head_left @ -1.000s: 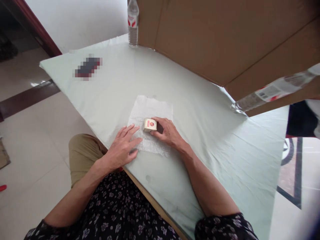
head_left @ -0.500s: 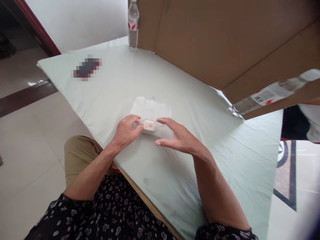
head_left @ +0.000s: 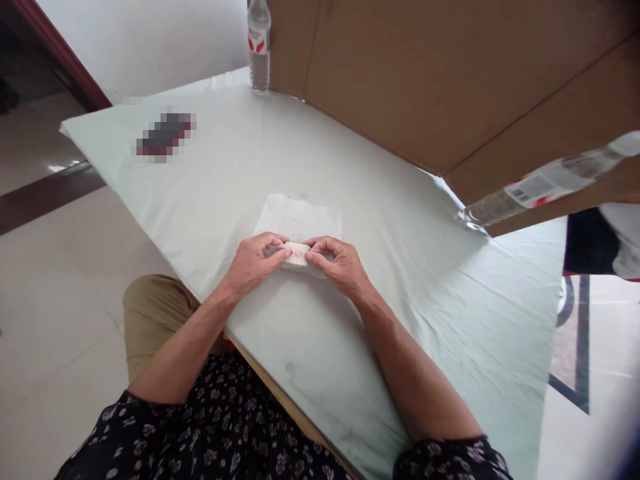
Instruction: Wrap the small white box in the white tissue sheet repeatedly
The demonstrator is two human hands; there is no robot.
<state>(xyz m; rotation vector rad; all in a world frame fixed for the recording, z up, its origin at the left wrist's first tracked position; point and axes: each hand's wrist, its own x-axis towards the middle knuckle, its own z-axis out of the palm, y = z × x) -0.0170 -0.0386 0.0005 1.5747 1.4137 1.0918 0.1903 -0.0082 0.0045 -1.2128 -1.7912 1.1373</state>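
A small off-white rectangular block [head_left: 297, 253] with a faint pinkish mark on top lies on a thin white sheet [head_left: 300, 217], which looks like paper or tissue. My left hand [head_left: 257, 262] pinches the block's left end between thumb and fingers. At its right end, my right hand [head_left: 337, 261] grips in the same way, thumb on the near side and fingers toward the far side. Most of the sheet spreads beyond the hands, away from me; a little of it shows under and in front of the block. Fingertips partly cover both ends.
A pale green cloth [head_left: 210, 173] covers the table. A tall cardboard panel [head_left: 380, 87] stands along the far side, with one water bottle [head_left: 259, 50] at its left and another water bottle [head_left: 545, 183] at its right. A pixelated dark object [head_left: 165, 135] lies far left.
My right hand has moved left and closed from an open, spread pose onto the block's right end. My left hand stays at the left end. The view has shifted slightly.
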